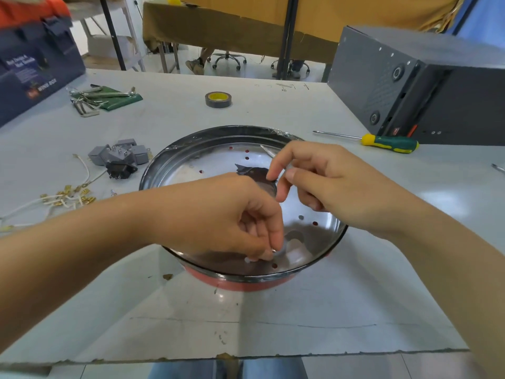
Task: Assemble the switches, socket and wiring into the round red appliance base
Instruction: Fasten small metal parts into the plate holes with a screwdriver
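At the near edge of a pale grey work table (355,310), a seated person's two bare hands work inside the round red appliance base (240,283), which sits at the centre with its shiny perforated metal pan facing up. The left hand (218,217), reaching in from 8 o'clock, has its fingers curled down toward a small pale part (278,253) at the pan's near rim; whether the fingertips actually pinch it cannot be told. The right hand (322,181), coming from 4 o'clock, hovers just above the pan's middle, index finger and thumb bent toward each other over a dark central opening, gripping nothing that shows. The two hands are close but apart.

Farther out at 9 o'clock, white wires with brass terminals (68,195) lie loose on the table. Beyond them, at 10 o'clock, grey switches (136,153) cluster around a black socket (121,169), touching one another. At 2 o'clock lies a screwdriver (382,142) with a yellow-and-green handle. At 12 o'clock, well beyond the base, rests a roll of dark tape (217,99). Hex keys on a green pouch (109,98) lie at 11 o'clock, a dark grey machine housing (410,86) stands at 1 o'clock.
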### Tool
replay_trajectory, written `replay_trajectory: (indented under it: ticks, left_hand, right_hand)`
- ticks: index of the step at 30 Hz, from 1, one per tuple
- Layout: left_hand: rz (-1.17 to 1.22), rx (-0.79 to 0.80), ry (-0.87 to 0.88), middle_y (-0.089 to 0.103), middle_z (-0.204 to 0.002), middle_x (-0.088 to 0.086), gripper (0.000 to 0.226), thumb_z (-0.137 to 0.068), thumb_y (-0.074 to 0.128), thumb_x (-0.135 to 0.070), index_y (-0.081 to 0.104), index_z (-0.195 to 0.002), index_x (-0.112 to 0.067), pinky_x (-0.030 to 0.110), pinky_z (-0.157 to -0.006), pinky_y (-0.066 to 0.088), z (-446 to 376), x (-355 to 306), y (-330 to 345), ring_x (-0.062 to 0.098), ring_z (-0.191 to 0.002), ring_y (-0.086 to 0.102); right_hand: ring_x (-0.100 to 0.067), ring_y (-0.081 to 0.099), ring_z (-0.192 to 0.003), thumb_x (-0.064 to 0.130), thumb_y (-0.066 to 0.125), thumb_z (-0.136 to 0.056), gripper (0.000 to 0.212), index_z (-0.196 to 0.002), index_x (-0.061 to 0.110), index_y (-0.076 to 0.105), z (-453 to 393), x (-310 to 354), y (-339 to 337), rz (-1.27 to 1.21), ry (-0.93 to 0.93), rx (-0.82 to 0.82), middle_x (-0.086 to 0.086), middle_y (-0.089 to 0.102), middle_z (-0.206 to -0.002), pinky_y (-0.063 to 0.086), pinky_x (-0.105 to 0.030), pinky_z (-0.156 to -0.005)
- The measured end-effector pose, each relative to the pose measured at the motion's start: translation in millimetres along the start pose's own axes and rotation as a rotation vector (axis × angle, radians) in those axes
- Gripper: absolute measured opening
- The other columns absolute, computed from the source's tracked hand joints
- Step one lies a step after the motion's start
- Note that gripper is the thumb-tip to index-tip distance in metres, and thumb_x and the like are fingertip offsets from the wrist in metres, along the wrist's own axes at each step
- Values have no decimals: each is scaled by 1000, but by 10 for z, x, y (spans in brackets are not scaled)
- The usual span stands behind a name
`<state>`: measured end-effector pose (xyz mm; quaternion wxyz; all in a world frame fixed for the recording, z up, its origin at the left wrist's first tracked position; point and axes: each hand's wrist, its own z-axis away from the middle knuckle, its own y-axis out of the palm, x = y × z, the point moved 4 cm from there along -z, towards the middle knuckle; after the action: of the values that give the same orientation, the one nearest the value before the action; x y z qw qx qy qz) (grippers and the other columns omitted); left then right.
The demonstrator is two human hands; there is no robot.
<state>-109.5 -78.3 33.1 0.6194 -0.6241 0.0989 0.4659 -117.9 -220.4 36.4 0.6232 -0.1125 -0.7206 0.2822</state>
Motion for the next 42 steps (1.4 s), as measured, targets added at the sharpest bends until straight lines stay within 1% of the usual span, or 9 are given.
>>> replay_trajectory:
  ticks: [3, 8, 14, 18, 21, 31, 35, 39, 42]
  left_hand:
    - [-1, 1, 1, 72, -71, -5, 10, -83, 69, -15, 70, -82, -25, 21, -73, 52, 16, 24, 0, 5, -69, 67]
    - [20, -1, -5, 71, -73, -8, 12, -83, 70, -18, 71, -82, -29, 20, -74, 51, 32, 62, 6, 5, -71, 66]
    - [3, 4, 5, 69, -73, -11, 10, -82, 70, -19, 72, -83, -29, 20, -71, 50, 16, 58, 12, 4, -70, 64]
    - [-3, 12, 16, 68, -73, -11, 10, -82, 71, -19, 73, -83, -29, 13, -67, 45, 3, 50, 43, 5, -71, 63]
    - [-18, 15, 16, 67, -74, -12, 11, -82, 70, -21, 73, -83, -31, 13, -68, 44, -6, 49, 58, 4, -72, 62]
    - [-168, 63, 18, 67, -77, -14, 9, -84, 67, -24, 71, -84, -32, 11, -68, 43, -17, -17, 54, 1, -73, 61]
    - [-252, 40, 38, 66, -77, -13, 7, -84, 66, -25, 71, -85, -30, 10, -67, 41, -22, -38, 59, -2, -73, 58]
    - [-335, -2, 91, 59, -75, -15, 6, -84, 66, -27, 71, -84, -29, 5, -66, 35, -24, -74, 70, -11, -77, 50]
    - [-353, -18, 121, 60, -76, -13, 5, -84, 67, -27, 72, -85, -28, 6, -67, 35, -6, -72, 78, -14, -77, 49]
  right_hand:
    - [-10, 37, -48, 7, 42, -96, 27, -88, 25, 62, -6, 2, 36, -27, 0, -38, -1, 67, -73, 36, -19, -47]
    - [-3, 41, -47, 9, 43, -96, 27, -88, 26, 62, -7, 1, 82, -13, 14, -66, 3, 66, -69, 36, -13, -45]
    - [-9, 40, -49, 11, 44, -95, 28, -85, 30, 62, -1, 10, 111, 1, 29, -71, 6, 66, -68, 35, -16, -46]
    - [-6, 41, -49, 11, 44, -95, 28, -85, 31, 61, 5, 14, 123, 34, 30, -73, 7, 66, -67, 34, -14, -46]
    - [-5, 41, -48, 11, 44, -95, 28, -85, 30, 62, 7, 20, 121, 27, 34, -70, 8, 65, -66, 34, -14, -46]
    - [-6, 40, -48, 10, 44, -94, 29, -84, 31, 62, 13, 25, 127, 22, 34, -65, 7, 65, -66, 34, -14, -45]
    - [-4, 41, -48, 11, 44, -94, 29, -84, 31, 62, 12, 23, 128, 20, 34, -64, 7, 66, -67, 33, -11, -45]
    - [-5, 41, -48, 11, 44, -94, 29, -83, 32, 61, 13, 21, 128, 19, 34, -65, 7, 66, -67, 33, -12, -45]
    - [-4, 40, -47, 11, 44, -95, 29, -83, 32, 61, 16, 21, 129, 22, 35, -69, 7, 66, -68, 33, -13, -45]
